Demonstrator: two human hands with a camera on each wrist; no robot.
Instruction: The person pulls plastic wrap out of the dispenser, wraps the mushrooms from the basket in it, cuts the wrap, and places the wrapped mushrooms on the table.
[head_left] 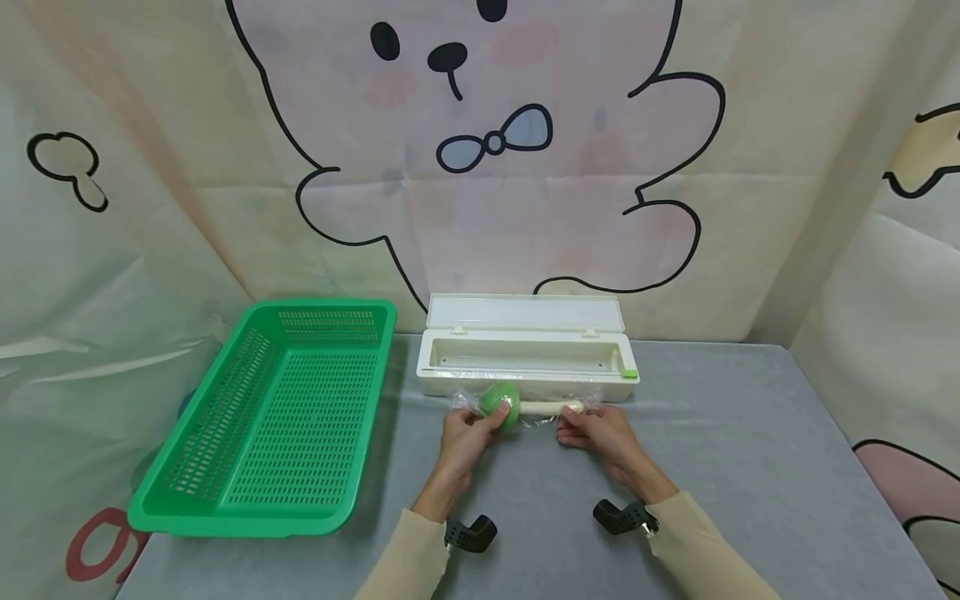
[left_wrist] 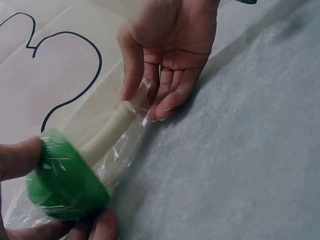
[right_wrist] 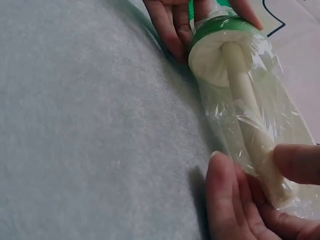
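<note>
A mushroom with a green cap (head_left: 495, 398) and a long pale stem (right_wrist: 242, 95) lies crosswise between my hands, just in front of a white box. Clear plastic film (right_wrist: 220, 112) covers it, creased along the stem and bunched at both ends. My left hand (head_left: 463, 442) grips the cap, thumb on one side and fingers on the other. At the stem's far end, my right hand (head_left: 606, 437) pinches the base through the film, with thumb above and fingers below.
The white box (head_left: 525, 313) stands against the back curtain with its lid raised; a small green piece (head_left: 628, 374) sits at its right front. To the left lies a green perforated basket (head_left: 365, 433). Grey cloth (head_left: 750, 467) covers the table.
</note>
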